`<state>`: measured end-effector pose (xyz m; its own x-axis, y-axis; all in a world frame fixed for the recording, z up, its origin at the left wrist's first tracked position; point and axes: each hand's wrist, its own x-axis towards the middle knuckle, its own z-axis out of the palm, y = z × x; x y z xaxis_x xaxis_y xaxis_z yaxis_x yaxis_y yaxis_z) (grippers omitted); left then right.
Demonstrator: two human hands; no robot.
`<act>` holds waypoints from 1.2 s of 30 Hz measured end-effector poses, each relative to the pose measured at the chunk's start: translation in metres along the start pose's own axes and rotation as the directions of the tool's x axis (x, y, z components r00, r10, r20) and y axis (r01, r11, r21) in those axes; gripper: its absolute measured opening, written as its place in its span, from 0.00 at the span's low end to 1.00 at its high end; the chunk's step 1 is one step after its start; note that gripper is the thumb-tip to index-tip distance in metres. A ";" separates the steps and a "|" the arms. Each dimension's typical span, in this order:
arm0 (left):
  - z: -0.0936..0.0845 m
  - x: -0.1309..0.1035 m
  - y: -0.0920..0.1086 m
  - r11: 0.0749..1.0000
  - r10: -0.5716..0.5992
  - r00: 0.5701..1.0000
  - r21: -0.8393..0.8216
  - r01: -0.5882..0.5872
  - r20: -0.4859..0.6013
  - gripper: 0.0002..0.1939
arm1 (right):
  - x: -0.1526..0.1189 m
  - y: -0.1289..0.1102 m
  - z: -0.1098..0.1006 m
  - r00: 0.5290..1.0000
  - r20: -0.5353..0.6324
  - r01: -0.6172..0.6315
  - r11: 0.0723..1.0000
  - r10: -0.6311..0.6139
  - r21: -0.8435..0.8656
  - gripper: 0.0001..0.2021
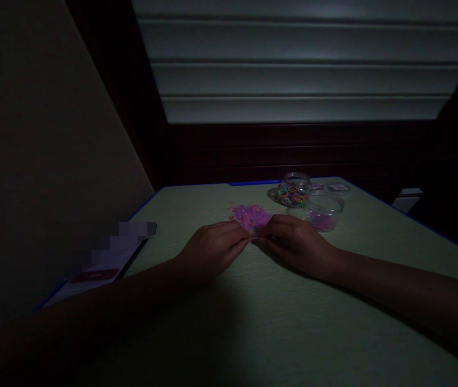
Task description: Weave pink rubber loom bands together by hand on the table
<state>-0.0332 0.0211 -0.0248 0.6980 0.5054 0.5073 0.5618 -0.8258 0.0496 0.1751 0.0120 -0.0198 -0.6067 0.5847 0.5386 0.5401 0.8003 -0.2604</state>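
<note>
My left hand (217,248) and my right hand (299,244) meet above the middle of the table, fingertips pinched. A thin, pale pink rubber band (255,238) spans the small gap between them, an end in each pinch. Just behind the fingers lies a loose heap of small pink and purple rubber bands (251,215). To the right of the heap, beyond my right hand, a clear open jar (335,207) has some pink bands at its bottom. The dim light hides finer detail of the fingers.
Behind that jar stands another clear jar (293,196) with multicoloured hair ties. A clear lid (337,187) lies at the back right of the pale green table (285,322). A dark-edged flat object (120,260), partly blurred out, rests along the left edge. A slatted shutter (301,70) rises behind.
</note>
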 end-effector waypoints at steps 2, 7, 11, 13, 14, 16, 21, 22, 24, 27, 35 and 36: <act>0.000 0.000 0.000 1.000 -0.004 1.000 0.006 0.004 0.011 0.09 | 0.000 0.000 0.000 1.000 -0.001 0.001 1.000 -0.001 -0.003 0.09; 0.001 -0.001 -0.001 1.000 -0.005 1.000 0.013 0.005 -0.003 0.09 | -0.001 0.000 0.001 1.000 -0.010 0.014 1.000 -0.014 -0.002 0.08; 0.002 -0.001 -0.001 1.000 -0.001 1.000 -0.001 0.001 -0.014 0.10 | -0.001 0.001 0.001 1.000 -0.017 0.011 1.000 -0.012 -0.013 0.09; 0.002 -0.002 -0.001 1.000 -0.011 1.000 -0.002 0.011 -0.019 0.10 | -0.001 0.001 0.001 1.000 -0.025 0.008 1.000 -0.008 -0.019 0.09; 0.002 -0.002 -0.001 1.000 -0.016 1.000 -0.001 0.016 -0.021 0.10 | -0.001 0.002 0.001 0.999 -0.032 0.006 1.000 -0.006 -0.021 0.09; 0.003 -0.002 -0.001 1.000 -0.019 0.999 0.001 0.019 -0.027 0.10 | -0.001 0.002 0.001 0.999 -0.044 0.001 1.000 -0.002 -0.024 0.08; 0.003 -0.001 -0.001 1.000 0.008 0.999 0.009 -0.008 -0.035 0.11 | -0.002 0.003 0.000 0.999 -0.047 0.001 1.000 -0.002 -0.025 0.07; 0.003 -0.001 -0.001 1.000 0.010 0.999 0.011 -0.010 -0.037 0.11 | -0.002 0.003 0.000 0.999 -0.045 0.003 1.000 -0.004 -0.027 0.07; 0.002 -0.001 -0.001 1.000 0.004 0.999 0.013 -0.004 -0.033 0.11 | -0.002 0.003 0.000 0.999 -0.042 0.005 1.000 -0.006 -0.030 0.07; 0.002 -0.001 -0.001 1.000 -0.006 1.000 0.006 0.006 -0.024 0.10 | -0.002 0.003 0.000 0.999 -0.047 0.005 0.999 -0.007 -0.038 0.07; -0.001 0.001 0.001 1.000 -0.001 1.000 -0.018 0.001 -0.006 0.10 | -0.001 0.003 0.000 0.999 -0.049 -0.001 0.998 -0.002 -0.057 0.07; -0.001 0.001 0.001 1.000 0.000 1.000 -0.021 0.000 -0.008 0.10 | -0.001 0.003 0.000 0.999 -0.049 0.001 0.998 -0.004 -0.057 0.07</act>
<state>-0.0322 0.0199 -0.0237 0.6946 0.5034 0.5139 0.5524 -0.8309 0.0672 0.1774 0.0134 -0.0209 -0.5792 0.5746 0.5782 0.5723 0.7918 -0.2136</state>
